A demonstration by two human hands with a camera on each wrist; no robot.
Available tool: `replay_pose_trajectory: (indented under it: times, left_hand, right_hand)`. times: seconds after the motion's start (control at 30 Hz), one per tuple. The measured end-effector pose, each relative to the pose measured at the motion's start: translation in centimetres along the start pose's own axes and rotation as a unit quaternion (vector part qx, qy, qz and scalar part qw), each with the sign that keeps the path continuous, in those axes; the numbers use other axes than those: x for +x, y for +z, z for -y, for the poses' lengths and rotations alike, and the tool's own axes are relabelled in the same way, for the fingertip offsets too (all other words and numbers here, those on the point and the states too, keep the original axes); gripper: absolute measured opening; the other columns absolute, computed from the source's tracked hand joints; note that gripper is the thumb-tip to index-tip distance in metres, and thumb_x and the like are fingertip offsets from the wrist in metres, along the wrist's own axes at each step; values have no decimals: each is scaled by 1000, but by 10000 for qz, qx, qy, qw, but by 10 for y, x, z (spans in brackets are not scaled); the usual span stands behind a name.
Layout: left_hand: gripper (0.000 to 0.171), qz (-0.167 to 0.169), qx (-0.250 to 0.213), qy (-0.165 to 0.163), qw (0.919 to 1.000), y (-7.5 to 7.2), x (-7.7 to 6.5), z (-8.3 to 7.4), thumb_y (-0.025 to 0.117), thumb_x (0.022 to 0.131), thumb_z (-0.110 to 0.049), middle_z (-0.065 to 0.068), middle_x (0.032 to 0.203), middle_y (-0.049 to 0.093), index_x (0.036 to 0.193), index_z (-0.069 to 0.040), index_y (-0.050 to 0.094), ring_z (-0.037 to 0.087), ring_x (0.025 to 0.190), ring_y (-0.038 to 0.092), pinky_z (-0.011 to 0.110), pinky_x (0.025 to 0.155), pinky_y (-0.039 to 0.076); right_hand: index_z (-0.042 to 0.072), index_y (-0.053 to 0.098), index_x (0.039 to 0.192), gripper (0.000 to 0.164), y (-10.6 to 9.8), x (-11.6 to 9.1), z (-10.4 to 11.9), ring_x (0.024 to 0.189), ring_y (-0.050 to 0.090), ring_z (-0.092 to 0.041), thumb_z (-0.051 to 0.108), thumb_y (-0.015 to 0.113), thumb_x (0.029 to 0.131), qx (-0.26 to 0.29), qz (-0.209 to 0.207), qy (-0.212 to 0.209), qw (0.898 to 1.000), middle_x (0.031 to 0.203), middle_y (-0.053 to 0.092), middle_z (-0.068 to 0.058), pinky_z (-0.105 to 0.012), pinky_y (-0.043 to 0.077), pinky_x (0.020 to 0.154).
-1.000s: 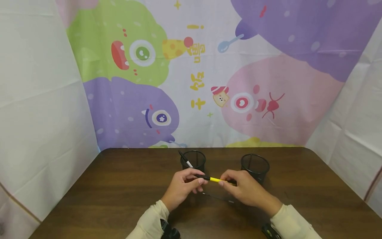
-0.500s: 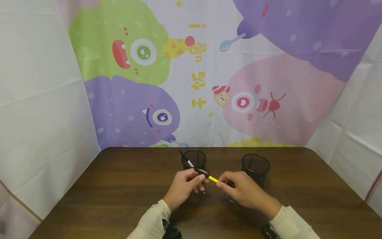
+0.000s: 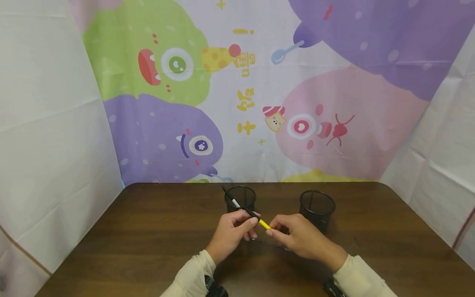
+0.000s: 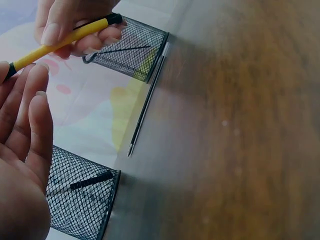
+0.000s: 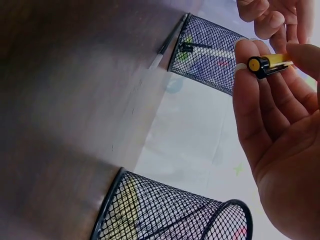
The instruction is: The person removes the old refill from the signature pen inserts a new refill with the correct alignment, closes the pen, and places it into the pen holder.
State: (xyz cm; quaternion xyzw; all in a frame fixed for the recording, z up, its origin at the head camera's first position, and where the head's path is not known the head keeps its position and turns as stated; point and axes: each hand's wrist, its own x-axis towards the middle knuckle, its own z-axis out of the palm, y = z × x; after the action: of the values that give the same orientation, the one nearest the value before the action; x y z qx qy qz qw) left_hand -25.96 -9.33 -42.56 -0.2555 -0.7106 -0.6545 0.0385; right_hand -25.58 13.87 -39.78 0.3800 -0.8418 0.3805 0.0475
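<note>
My left hand [image 3: 230,233] pinches the black end of a yellow-and-black pen [image 3: 264,224] between thumb and fingers. The right hand [image 3: 302,237] holds the yellow barrel with thumb and fingertips. Between the hands the pen slants, its black end higher toward the left. In the right wrist view, the pen's clip end [image 5: 257,66] faces the camera, with a black ring and clip around a yellow centre. A thin dark pen refill [image 4: 148,105] lies on the table beneath the hands; the left wrist view shows its metal tip.
Behind the left hand stands a black mesh pen cup [image 3: 253,202] with a black-and-white pen [image 3: 231,197] leaning in it. A second mesh cup [image 3: 317,206] stands behind the right hand. Printed cloth [image 3: 252,161] hangs at the brown table's [image 3: 167,235] back edge.
The pen has tilted from nearly level to a steeper slant, its right end lower. My right fingers have shifted slightly left along it, and its far black end is now hidden in the head view.
</note>
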Motion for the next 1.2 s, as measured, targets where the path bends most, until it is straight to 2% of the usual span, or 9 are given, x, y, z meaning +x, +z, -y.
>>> replay_pose_trajectory:
  times: [0.17,0.43,0.63,0.8,1.0,1.2]
  left_hand:
    - [18,18,12,-25,10000,1,-1,-1,66,99,-20,21,79,68,110,-7,73,20,67,68,29,59,56]
    - [23,-1,64,79,9999,3,0,-2,65,99,-21,15,77,69,106,0,71,19,67,68,30,58,56]
    - [29,-54,45,-40,10000,3,1,-1,65,100,-23,23,79,68,107,5,70,19,66,68,28,58,55]
    - [24,-100,96,1,9999,0,1,0,66,99,-21,27,79,68,103,1,71,19,65,68,29,57,55]
    - [19,-300,172,123,9993,-7,4,-2,66,99,-20,22,81,68,100,-2,72,19,66,68,32,59,56]
    - [23,-616,51,67,9981,-14,5,-4,65,99,-17,19,76,68,106,4,70,19,65,67,30,59,55]
  right_hand:
    - [19,68,94,13,1,0,-1,60,60,-5,32,66,99,-18,26,-36,10000,76,68,4,-25,51,52]
    - [19,69,94,17,-1,0,-2,64,59,-5,34,64,100,12,245,-10,9997,79,68,5,-25,51,56]
    - [17,72,96,19,-2,0,-4,65,58,-4,33,62,101,-24,314,-30,9995,78,65,12,-25,52,58]
    - [17,72,96,16,-3,-1,-5,63,57,-2,30,63,101,17,319,-48,9995,77,64,14,-25,52,57]
    - [20,70,93,14,-4,-1,-5,59,58,-3,30,63,101,158,353,77,9992,76,65,11,-26,52,53]
    - [19,70,93,15,-2,-1,-5,63,62,-5,29,62,101,194,389,106,9990,77,68,4,-26,53,56]
